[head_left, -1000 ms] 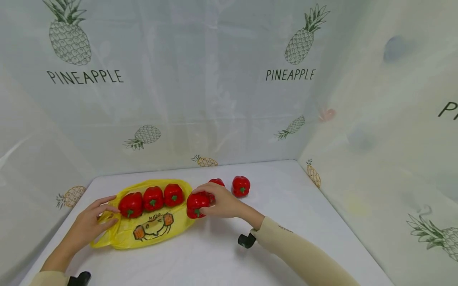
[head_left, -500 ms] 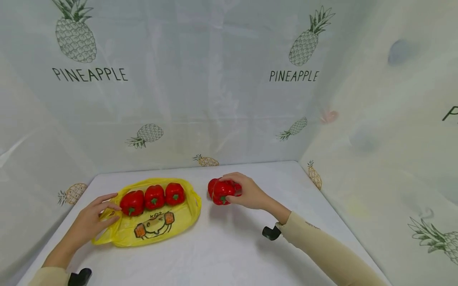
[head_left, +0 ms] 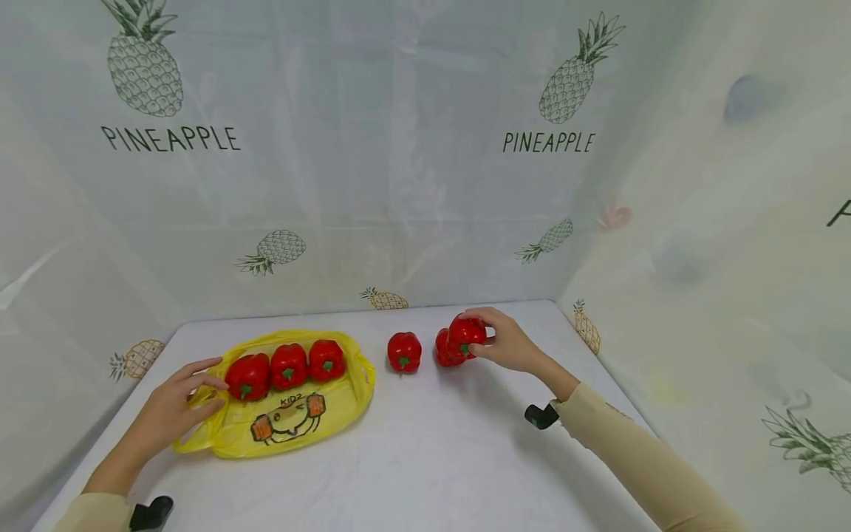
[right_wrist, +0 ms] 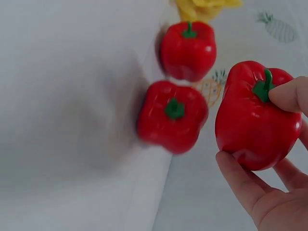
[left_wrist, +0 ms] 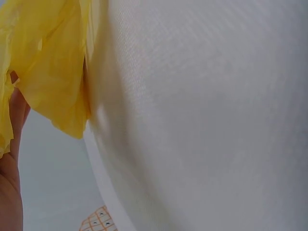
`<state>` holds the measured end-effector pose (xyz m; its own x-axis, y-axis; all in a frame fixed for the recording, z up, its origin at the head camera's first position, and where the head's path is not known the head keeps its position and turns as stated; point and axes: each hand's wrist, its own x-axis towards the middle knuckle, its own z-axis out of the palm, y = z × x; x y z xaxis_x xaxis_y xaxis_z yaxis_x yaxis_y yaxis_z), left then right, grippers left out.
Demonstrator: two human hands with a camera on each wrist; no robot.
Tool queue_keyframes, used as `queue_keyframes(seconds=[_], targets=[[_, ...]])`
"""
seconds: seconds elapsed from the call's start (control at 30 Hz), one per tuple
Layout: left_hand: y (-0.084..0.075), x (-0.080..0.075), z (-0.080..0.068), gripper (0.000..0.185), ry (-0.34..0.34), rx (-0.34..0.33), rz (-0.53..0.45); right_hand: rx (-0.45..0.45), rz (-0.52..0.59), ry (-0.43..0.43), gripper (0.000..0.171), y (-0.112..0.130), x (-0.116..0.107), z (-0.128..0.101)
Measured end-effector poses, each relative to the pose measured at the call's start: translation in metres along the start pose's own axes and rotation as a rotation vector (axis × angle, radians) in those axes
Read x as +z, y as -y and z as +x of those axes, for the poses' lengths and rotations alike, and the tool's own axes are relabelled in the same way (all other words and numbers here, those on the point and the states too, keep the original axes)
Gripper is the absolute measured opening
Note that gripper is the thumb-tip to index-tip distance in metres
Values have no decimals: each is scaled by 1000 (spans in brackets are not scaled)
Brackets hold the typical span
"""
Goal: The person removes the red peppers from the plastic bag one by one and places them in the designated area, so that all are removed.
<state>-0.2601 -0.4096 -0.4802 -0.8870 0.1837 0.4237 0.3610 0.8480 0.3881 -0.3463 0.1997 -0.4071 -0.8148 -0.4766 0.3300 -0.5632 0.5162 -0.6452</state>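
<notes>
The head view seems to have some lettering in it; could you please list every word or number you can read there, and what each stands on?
"PINEAPPLE": left part of the back sheet.
"PINEAPPLE": right part of the same sheet.
"KID2", perhaps "KIDZ": the yellow bag.
A letter cut off by the picture's edge, perhaps "A": the right-hand sheet.
Too small to read: the mark on the right sleeve.

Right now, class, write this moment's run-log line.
right hand: holds red bell pepper; left hand: touches yellow plastic bag; three red bell peppers: on bag; two red bell peppers: on white tabletop
</notes>
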Motion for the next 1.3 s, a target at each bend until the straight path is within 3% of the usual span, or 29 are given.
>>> queue_keyframes(seconds=[0.23,0.6,1.3], targets=[[-1,-1,-1,27,0,0,-20,62,-49,-45,57,-31,-15,-3],[0,-1,2,29,14,2,13,109,-45,-15,53,-66,-26,-7],[0,0,3,30,23,-3,5,200,-83,80,51,-92,-24,-7]])
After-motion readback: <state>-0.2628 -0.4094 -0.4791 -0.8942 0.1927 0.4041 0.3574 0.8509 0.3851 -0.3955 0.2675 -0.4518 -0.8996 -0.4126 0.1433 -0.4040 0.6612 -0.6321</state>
